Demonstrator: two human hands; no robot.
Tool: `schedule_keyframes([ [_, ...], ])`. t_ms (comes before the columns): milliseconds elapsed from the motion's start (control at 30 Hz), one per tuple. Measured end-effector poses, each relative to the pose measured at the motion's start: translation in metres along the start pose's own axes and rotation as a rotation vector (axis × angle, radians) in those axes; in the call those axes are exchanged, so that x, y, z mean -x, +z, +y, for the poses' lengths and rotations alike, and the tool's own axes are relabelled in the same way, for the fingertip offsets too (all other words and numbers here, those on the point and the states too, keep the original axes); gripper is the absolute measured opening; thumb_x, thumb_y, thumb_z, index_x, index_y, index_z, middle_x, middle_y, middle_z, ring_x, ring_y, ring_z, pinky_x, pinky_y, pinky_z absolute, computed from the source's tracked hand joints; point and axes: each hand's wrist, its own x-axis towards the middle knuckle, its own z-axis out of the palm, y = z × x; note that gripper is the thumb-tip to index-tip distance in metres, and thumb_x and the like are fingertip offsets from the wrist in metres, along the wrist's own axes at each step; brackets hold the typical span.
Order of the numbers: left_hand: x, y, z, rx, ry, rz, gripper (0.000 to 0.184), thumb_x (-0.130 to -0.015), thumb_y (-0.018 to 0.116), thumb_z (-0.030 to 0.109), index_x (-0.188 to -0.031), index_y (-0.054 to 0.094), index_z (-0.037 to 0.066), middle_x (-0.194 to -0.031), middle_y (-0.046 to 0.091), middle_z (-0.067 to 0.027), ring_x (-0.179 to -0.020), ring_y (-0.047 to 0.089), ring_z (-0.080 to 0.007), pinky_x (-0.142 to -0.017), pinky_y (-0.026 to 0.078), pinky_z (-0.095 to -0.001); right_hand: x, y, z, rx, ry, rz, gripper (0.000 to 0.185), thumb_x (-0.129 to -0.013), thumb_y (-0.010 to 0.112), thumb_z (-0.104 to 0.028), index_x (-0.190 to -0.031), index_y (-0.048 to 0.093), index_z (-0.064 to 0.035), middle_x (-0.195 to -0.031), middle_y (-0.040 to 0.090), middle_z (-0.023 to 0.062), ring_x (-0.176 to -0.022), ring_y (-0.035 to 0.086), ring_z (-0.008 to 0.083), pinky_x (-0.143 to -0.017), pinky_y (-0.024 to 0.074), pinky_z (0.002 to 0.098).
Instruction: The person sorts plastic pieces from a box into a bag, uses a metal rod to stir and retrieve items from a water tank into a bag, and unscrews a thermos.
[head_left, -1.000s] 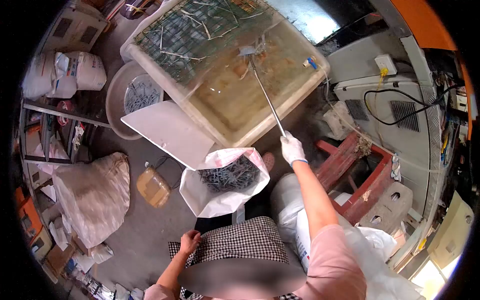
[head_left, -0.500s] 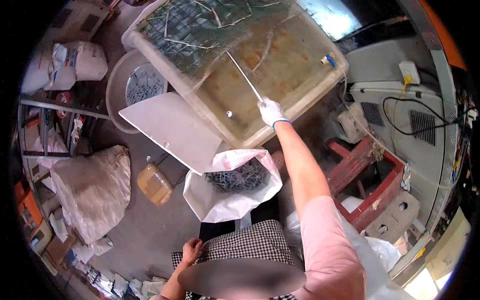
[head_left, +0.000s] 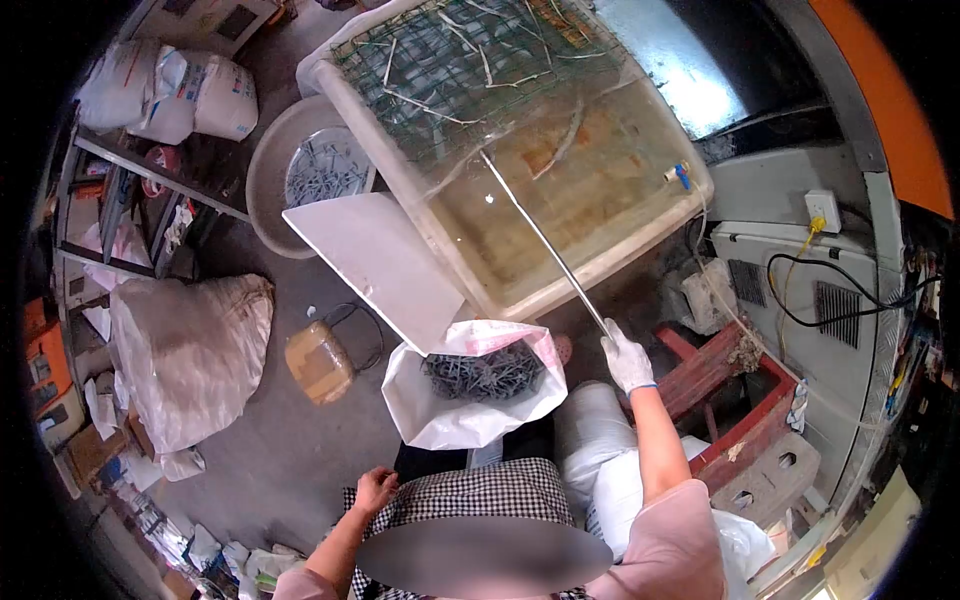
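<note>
One long, thin silver metal rod (head_left: 545,240) is gripped near its lower end by the right hand (head_left: 627,362), which is covered by a white glove with a blue cuff and is closed around the shaft at 4 o'clock from the middle of the view. The rod is slanted toward 11 o'clock, over the rim of a large cream rectangular tank (head_left: 650,228) at 12 o'clock; whether its far tip is dipped in the murky water cannot be told.

The bare left hand (head_left: 377,490) is held at 7 o'clock, beside a black-and-white checked cloth (head_left: 480,490), with its fingers loosely curled; no object can be made out in it.

The tank's far part is covered by green wire mesh (head_left: 430,60), on which pale strips are scattered. A blue-handled valve (head_left: 683,175) is seen at 2 o'clock. Below the tank, at 6 o'clock, a white open-mouthed sack (head_left: 420,400) is filled with thin dark-grey pieces (head_left: 480,370), and its mouth is overlapped by the lower end of a flat white board (head_left: 375,260). At 10 o'clock, more grey pieces are held in a round beige tub (head_left: 265,180). A brown tape-wrapped package (head_left: 318,365) is placed on the floor at 8 o'clock, and a red frame (head_left: 710,375) is seen at 4 o'clock, beyond the right hand.
</note>
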Motion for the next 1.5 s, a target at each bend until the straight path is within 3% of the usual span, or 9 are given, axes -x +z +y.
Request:
schedule_keyframes([
  [300,0.007,0.025,0.002,0.077,-0.035,-0.008,0.019,-0.089,0.057,0.013,-0.097,0.061,-0.004,-0.077,0.066,-0.0098,-0.068,0.064,-0.0144,-0.063,0.053,-0.0278,-0.091,0.041,-0.058,-0.056,-0.127,0.032,0.043,-0.089,0.045,-0.043,-0.129,0.047,-0.0268,-0.090,0.059,0.0293,-0.087,0.057,0.0460,-0.075,0.0448,0.0542],
  [400,0.013,0.025,0.011,0.177,-0.077,-0.006,0.019,-0.090,0.056,0.013,-0.097,0.060,-0.004,-0.075,0.065,-0.0083,-0.067,0.062,-0.0131,-0.061,0.052,-0.0273,-0.118,0.040,-0.113,-0.162,-0.081,0.007,0.044,-0.089,0.045,-0.044,-0.127,0.049,-0.0236,-0.105,0.057,0.0274,-0.099,0.053,0.0457,-0.084,0.0447,0.0499],
  [567,0.007,0.025,-0.005,0.144,-0.012,0.004,0.017,-0.090,0.055,0.012,-0.096,0.060,-0.003,-0.071,0.063,-0.0067,-0.062,0.059,-0.0120,-0.057,0.048,-0.0262,-0.165,0.065,-0.142,-0.258,-0.171,0.041,0.045,-0.090,0.044,-0.044,-0.128,0.048,-0.0222,-0.105,0.057,0.0277,-0.099,0.053,0.0465,-0.084,0.0444,0.0502],
  [700,0.005,0.020,0.004,0.213,-0.045,0.024,0.017,-0.090,0.055,0.012,-0.094,0.061,-0.003,-0.072,0.064,-0.0068,-0.062,0.058,-0.0118,-0.058,0.048,-0.0262,-0.137,0.048,-0.127,-0.153,-0.139,0.007,0.045,-0.090,0.043,-0.043,-0.130,0.047,-0.0233,-0.104,0.057,0.0293,-0.099,0.053,0.0464,-0.082,0.0442,0.0503],
  [900,0.005,0.013,0.006,0.070,-0.018,0.005,0.019,-0.088,0.057,0.015,-0.096,0.062,-0.002,-0.078,0.067,-0.0092,-0.067,0.063,-0.0137,-0.061,0.051,-0.0265,-0.048,0.026,-0.042,0.005,-0.089,0.008,0.043,-0.091,0.049,-0.039,-0.132,0.044,-0.0293,-0.083,0.058,0.0312,-0.084,0.057,0.0475,-0.071,0.0454,0.0527],
  [1067,-0.001,0.026,-0.008,0.168,-0.088,0.010,0.019,-0.089,0.057,0.013,-0.097,0.061,-0.003,-0.077,0.066,-0.0091,-0.067,0.064,-0.0141,-0.062,0.052,-0.0270,-0.087,0.045,-0.053,-0.003,-0.176,0.031,0.042,-0.091,0.044,-0.040,-0.131,0.045,-0.0273,-0.083,0.058,0.0298,-0.081,0.056,0.0478,-0.070,0.0451,0.0547],
  [1300,0.004,0.031,0.007,0.124,-0.089,0.039,0.019,-0.089,0.057,0.014,-0.097,0.062,-0.002,-0.077,0.065,-0.0074,-0.066,0.059,-0.0119,-0.063,0.050,-0.0266,-0.166,0.080,-0.121,-0.246,-0.129,0.043,0.046,-0.090,0.045,-0.047,-0.129,0.049,-0.0246,-0.105,0.058,0.0282,-0.100,0.053,0.0461,-0.084,0.0443,0.0495],
  [1433,0.000,0.022,0.011,0.100,-0.073,0.034,0.019,-0.088,0.057,0.015,-0.096,0.062,-0.002,-0.078,0.066,-0.0089,-0.068,0.062,-0.0138,-0.065,0.050,-0.0278,-0.156,0.090,-0.111,-0.450,-0.241,0.089,0.044,-0.090,0.049,-0.043,-0.129,0.050,-0.0209,-0.108,0.057,0.0280,-0.103,0.052,0.0458,-0.086,0.0437,0.0470],
  [1500,0.001,0.014,0.027,0.022,-0.015,0.090,0.020,-0.088,0.057,0.016,-0.095,0.063,-0.002,-0.079,0.068,-0.0113,-0.071,0.065,-0.0165,-0.067,0.051,-0.0292,-0.122,0.072,-0.091,-0.258,-0.159,-0.014,0.044,-0.092,0.045,-0.040,-0.131,0.047,-0.0188,-0.105,0.055,0.0312,-0.100,0.051,0.0472,-0.084,0.0441,0.0482],
])
